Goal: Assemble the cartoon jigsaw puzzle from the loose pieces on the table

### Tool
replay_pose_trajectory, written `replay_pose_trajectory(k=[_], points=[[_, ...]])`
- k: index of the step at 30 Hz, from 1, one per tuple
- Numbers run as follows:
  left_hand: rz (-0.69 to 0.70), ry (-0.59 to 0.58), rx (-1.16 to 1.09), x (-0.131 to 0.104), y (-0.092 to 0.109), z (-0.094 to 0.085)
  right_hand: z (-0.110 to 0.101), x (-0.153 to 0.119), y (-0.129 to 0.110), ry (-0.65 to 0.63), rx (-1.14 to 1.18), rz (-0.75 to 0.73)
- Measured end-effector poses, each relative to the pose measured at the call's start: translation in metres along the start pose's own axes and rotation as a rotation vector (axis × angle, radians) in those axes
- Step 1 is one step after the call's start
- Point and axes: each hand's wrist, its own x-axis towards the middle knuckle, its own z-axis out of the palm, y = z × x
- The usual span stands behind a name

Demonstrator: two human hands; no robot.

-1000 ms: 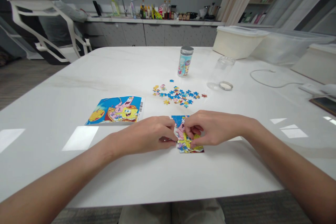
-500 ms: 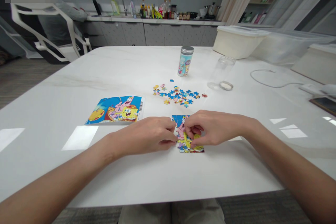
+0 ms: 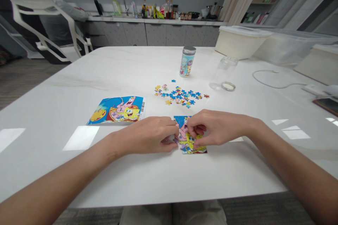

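A partly joined jigsaw puzzle (image 3: 186,146) lies flat near the front of the table, showing a yellow cartoon sponge and a pink figure on blue. My left hand (image 3: 151,135) is at its left edge, thumb and forefinger curled around a small jigsaw piece (image 3: 175,141) whose outline is partly hidden. Across the right side of the puzzle rests my right hand (image 3: 215,128), its fingers bent and its thumb pressing on the surface. Behind the puzzle, several loose jigsaw pieces (image 3: 182,95) are scattered. To the left lies a picture sheet (image 3: 120,109) with a similar scene.
A printed tin (image 3: 187,62) with a silver lid stands behind the pieces. Right of it are a clear jar (image 3: 224,70) and a ring-shaped lid (image 3: 228,86). Storage boxes (image 3: 241,42), a white cable (image 3: 274,85) and a phone (image 3: 327,104) occupy the right side. A person sits beyond, by a chair (image 3: 42,31).
My left thumb and forefinger have parted slightly at the puzzle's left edge. My right hand stays on the puzzle almost unmoved. The view has shifted a little.
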Motion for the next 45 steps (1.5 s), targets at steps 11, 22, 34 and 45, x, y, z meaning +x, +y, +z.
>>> replay_pose_trajectory(k=[11,22,34,45], points=[[-0.012,-0.019,0.077,0.001,0.002,0.0,-0.001,0.006,0.026,0.519,-0.227,0.422],[-0.052,-0.078,0.093,-0.002,0.0,-0.003,0.002,0.002,0.045,0.575,-0.425,0.748],[-0.075,-0.074,0.271,-0.001,-0.006,0.005,-0.002,-0.004,0.053,0.527,-0.406,0.796],[-0.062,-0.041,0.273,-0.001,-0.006,0.006,-0.008,-0.006,0.063,0.521,-0.363,0.781]])
